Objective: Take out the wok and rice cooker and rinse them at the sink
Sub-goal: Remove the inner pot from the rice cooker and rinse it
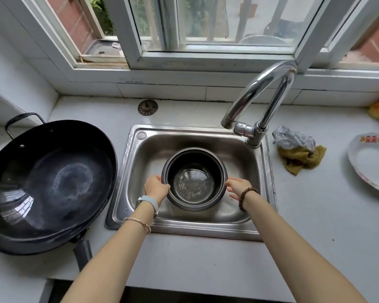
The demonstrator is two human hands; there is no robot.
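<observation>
White-framed sliding window (217, 55) above a white tiled sill (162, 91) and pale countertop (206, 263), daylight outside.

A dark rice cooker pot (194, 179) is held upright in the steel sink (140, 162). Its left rim is gripped by the left hand (155, 188), and its right side is touched by the right hand (239, 186). A black wok (50, 184) is set on the white counter (315, 226), just left of the sink.

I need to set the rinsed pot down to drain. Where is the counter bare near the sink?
Bare counter lies right of the sink, in front of the cloths and beside the plate. The strip along the sink's front is free too. Left is crowded: the wok reaches the sink's edge.
</observation>
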